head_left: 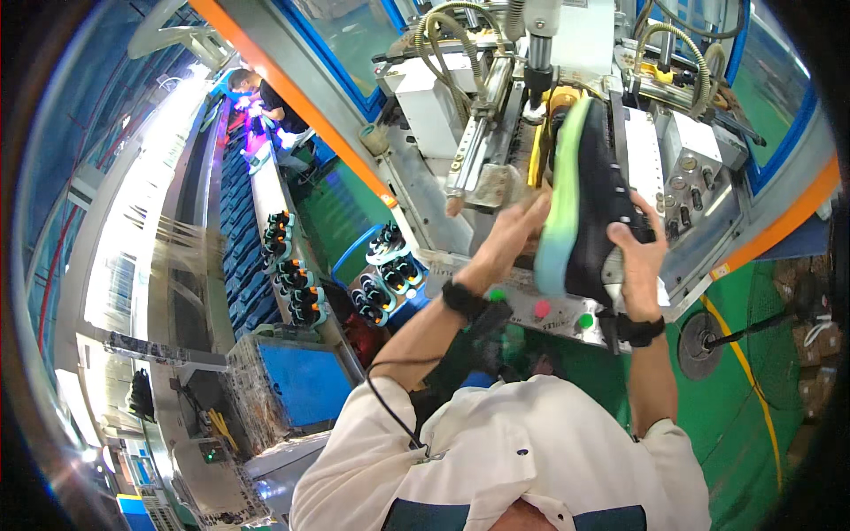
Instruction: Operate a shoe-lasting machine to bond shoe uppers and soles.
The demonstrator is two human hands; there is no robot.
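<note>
A sneaker (595,199) with a black upper and a thick sole fading from lime green to light blue is held up in front of a machine. My right hand (639,252) grips its upper on the right side, thumb and fingers bent around it. On the sole side is my left hand (521,226), its fingers stretched forward close to the sole's edge; whether they touch it I cannot tell. The toe and heel are hard to make out through blur. Just beyond the sneaker stands the machine's vertical press rod (538,66), with a yellowish fixture (560,99) beside it.
Green and red buttons (542,308) line the machine's front panel. Left of me, several shoes (390,265) fill a blue-framed rack, and more shoes (297,288) stand along a conveyor (232,212). Another person (266,97) works farther off. A round metal base (699,345) is at right.
</note>
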